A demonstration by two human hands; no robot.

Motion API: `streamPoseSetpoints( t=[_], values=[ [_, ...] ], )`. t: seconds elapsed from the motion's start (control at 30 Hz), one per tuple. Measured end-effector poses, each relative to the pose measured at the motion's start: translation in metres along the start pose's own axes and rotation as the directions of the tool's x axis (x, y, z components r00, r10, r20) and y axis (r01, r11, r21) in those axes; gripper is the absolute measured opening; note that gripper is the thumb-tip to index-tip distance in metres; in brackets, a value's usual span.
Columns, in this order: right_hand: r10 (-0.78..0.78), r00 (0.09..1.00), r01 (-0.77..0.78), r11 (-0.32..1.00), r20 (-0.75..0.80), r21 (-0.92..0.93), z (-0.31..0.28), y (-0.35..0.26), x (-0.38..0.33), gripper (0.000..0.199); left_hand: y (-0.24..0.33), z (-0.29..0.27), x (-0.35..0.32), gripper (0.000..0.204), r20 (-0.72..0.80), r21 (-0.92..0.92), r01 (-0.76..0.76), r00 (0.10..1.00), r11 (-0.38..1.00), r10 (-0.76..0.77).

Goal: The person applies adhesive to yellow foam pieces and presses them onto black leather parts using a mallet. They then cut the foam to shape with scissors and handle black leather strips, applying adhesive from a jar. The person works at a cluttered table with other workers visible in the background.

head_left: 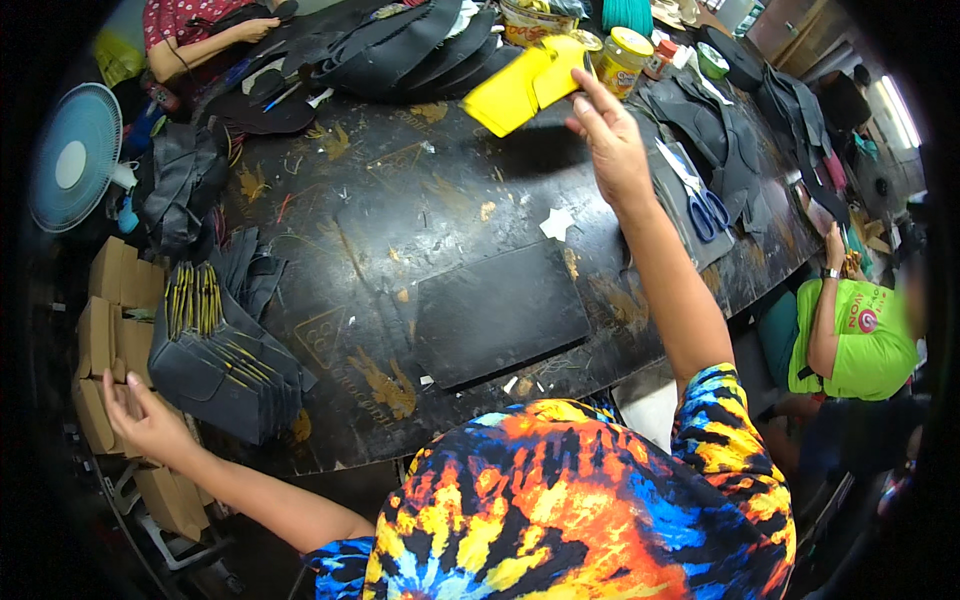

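My right hand (613, 137) is raised over the far part of the dark table, pinching a bright yellow flat piece (508, 98) by its right end. The piece looks like folded sheet or cut leather; its exact kind is unclear. On the left, my left hand (150, 420) has its fingers apart and holds nothing I can see. It is nearest to a stack of black flap-shaped pieces with yellow edges (230, 380) at the table's left edge. A black rectangular board (500, 315) lies flat in front of me.
Blue-handled scissors (708, 215) lie on a grey board at right. Jars (622, 62) and black cut pieces (400, 50) line the far side. Cardboard boxes (100, 335) and a fan (75, 158) stand left. Co-workers sit at far left and right (865, 335).
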State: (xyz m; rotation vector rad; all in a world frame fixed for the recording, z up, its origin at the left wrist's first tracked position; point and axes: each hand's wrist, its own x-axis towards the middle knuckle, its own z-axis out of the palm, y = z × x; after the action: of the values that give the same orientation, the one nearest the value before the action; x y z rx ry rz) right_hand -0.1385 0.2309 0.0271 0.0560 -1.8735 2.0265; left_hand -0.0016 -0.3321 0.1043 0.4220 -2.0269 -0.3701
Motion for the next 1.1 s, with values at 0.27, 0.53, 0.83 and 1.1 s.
streamPoseSetpoints(
  t=[0.27, 0.53, 0.83, 1.1],
  values=[
    [-0.231, 0.702, 0.402, 0.909, 0.673, -0.108, 0.037, -0.094, -0.061, 0.029, 0.180, 0.077, -0.088, 0.077, 0.727, -0.686, 0.618, 0.556, 0.385, 0.402],
    [0.151, 0.785, 0.141, 0.900, 0.601, -0.412, -0.018, -0.050, -0.052, 0.022, 0.208, 0.098, -0.135, 0.038, 0.921, -0.247, 0.940, 0.303, -0.235, 0.246],
    [0.122, 0.781, 0.502, 0.461, 0.612, -0.732, -0.041, 0.014, -0.063, 0.028, 0.162, 0.095, -0.130, 0.038, 0.939, -0.121, 0.939, 0.214, -0.323, 0.270],
    [0.222, 0.748, 0.454, 0.517, 0.626, -0.725, -0.039, 0.013, -0.051, 0.026, 0.165, 0.093, -0.138, 0.035, 0.931, -0.118, 0.935, 0.221, -0.335, 0.289]
  ],
)
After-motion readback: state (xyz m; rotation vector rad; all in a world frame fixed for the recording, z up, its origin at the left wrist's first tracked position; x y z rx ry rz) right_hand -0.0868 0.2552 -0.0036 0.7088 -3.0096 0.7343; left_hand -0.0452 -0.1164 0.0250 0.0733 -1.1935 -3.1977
